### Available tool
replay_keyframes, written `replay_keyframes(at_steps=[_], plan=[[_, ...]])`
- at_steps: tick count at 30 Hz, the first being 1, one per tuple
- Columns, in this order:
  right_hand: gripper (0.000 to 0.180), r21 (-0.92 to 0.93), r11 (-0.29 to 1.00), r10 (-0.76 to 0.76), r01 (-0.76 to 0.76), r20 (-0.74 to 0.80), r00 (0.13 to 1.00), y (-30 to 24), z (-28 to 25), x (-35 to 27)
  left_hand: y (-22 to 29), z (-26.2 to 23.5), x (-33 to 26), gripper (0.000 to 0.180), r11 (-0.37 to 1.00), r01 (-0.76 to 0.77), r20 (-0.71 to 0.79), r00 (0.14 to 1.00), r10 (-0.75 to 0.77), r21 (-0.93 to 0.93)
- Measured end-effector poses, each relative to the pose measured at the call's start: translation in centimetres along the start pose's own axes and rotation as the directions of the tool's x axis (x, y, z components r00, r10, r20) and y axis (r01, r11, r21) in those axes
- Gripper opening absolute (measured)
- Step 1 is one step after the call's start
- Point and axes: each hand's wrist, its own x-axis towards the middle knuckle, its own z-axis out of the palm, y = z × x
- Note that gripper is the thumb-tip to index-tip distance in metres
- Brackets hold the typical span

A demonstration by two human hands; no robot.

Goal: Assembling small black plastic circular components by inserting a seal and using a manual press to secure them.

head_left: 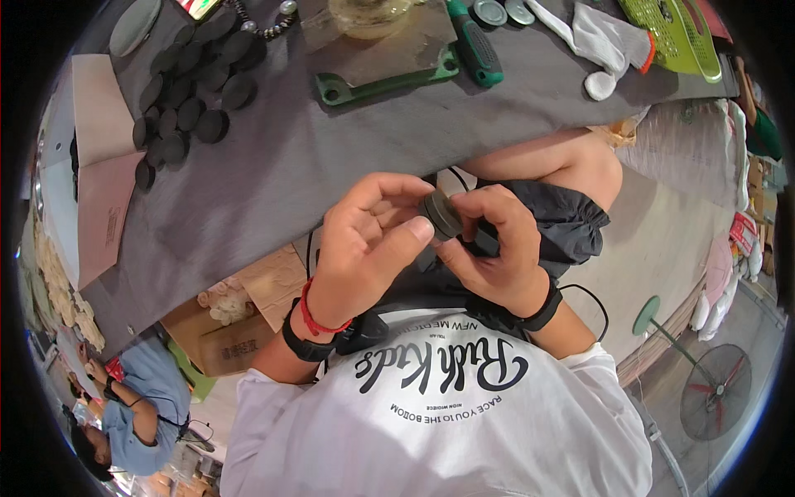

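Between my two hands, above my lap and just off the table's near edge, is a small round black disc (pixel 441 217) with a groove around its side, perhaps a small lidded tin. My left hand (pixel 364 248) grips its left side with thumb and fingers. From the right, the thumb and bent fingers of my right hand (pixel 503 244) close on the same disc. Part of it is hidden by the fingertips. On the grey table cloth (pixel 273 149) at the left lies a loose pile of similar black discs (pixel 189 112).
At the far middle sits a green-edged base plate (pixel 381 62); beside it lies a green-and-black handled tool (pixel 479 54). A white glove (pixel 598 41) and a green basket (pixel 667 33) are far right. Open pink card (pixel 108 186) lies left. A person in blue (pixel 145 406) is lower left.
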Motion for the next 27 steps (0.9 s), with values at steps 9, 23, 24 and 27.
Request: replay_keyframes(at_steps=[9, 23, 24, 27], plan=[[0.047, -0.226, 0.931, -0.270, 0.287, 0.103, 0.957, -0.4, 0.0, 3.7, 1.7, -1.2, 0.4, 0.038, 0.992, -0.068, 0.002, 0.998, 0.068, 0.104], [0.032, -0.517, 0.777, -0.600, 0.360, -0.435, 0.671, -5.8, -7.0, 15.3, 8.2, -4.4, 10.6, 0.050, 0.330, -0.532, 0.178, 0.694, 0.698, 0.780], [0.033, -0.555, 0.748, -0.645, 0.363, -0.481, 0.594, -6.6, -7.7, 17.1, 7.7, -4.6, 11.4, 0.050, 0.329, -0.536, 0.171, 0.683, 0.710, 0.777], [0.036, -0.649, 0.629, -0.768, 0.428, -0.433, 0.472, -9.9, -10.6, 23.7, 7.3, -5.1, 12.2, 0.047, 0.248, -0.564, 0.226, 0.639, 0.735, 0.788]])
